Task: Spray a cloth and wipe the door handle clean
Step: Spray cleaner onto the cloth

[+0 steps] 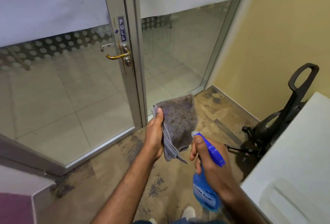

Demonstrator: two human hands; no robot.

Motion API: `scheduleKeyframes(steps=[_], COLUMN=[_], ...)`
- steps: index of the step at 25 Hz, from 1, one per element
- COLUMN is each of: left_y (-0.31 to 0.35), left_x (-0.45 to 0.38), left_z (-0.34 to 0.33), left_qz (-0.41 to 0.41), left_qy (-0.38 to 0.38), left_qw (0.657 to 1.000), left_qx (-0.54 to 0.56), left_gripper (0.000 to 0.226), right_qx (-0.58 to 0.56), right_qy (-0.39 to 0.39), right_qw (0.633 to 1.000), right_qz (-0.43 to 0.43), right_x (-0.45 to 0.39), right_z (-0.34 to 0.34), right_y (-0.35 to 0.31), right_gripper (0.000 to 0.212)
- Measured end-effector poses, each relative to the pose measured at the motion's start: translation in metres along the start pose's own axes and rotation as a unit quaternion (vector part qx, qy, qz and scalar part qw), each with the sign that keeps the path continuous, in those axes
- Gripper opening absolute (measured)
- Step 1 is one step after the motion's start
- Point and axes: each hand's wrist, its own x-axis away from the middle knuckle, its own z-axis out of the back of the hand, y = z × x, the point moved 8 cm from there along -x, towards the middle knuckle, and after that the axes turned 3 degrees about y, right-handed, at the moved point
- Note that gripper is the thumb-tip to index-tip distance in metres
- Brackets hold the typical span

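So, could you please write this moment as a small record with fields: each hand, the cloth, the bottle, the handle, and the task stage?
left hand: holds up the grey cloth, thumb on its front
right hand: grips the blue spray bottle, one finger on the nozzle head
bottle aim: nozzle points toward the cloth, close to it
door handle: gold-coloured lever with yellowish smears, not touched
sign above handle: PULL sign
door: glass door, metal frame, partly frosted
task stage: at the spraying step; wiping not started

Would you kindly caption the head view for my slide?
Left hand holds grey cloth; right hand aims blue spray bottle at it.
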Motion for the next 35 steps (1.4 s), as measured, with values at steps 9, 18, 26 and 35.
scheduleKeyframes(steps=[9,18,26,35], left_y=[0.014,-0.012,-0.023,-0.028], left_x=[-0.022,-0.047,-0.054,-0.054], left_z=[-0.019,-0.053,-0.070,-0.088], left_qz=[-0.028,-0.007,-0.015,-0.017], left_qy=[0.036,0.045,0.050,0.056], left_qw=[0.999,0.999,0.998,0.998], left_qx=[0.010,0.018,-0.020,-0.014], left_gripper=[0.055,0.048,0.052,0.053], right_qx=[0.031,0.031,0.017,0.021], right_qy=[-0.048,-0.038,0.009,0.012], right_qw=[0.998,0.999,1.000,1.000], right_qz=[0.015,0.017,0.016,0.004], right_x=[-0.027,-0.056,-0.079,-0.081], right_z=[0.008,0.041,0.079,0.107], right_y=[0.011,0.030,0.034,0.039], right_gripper=[0.067,0.070,0.075,0.064])
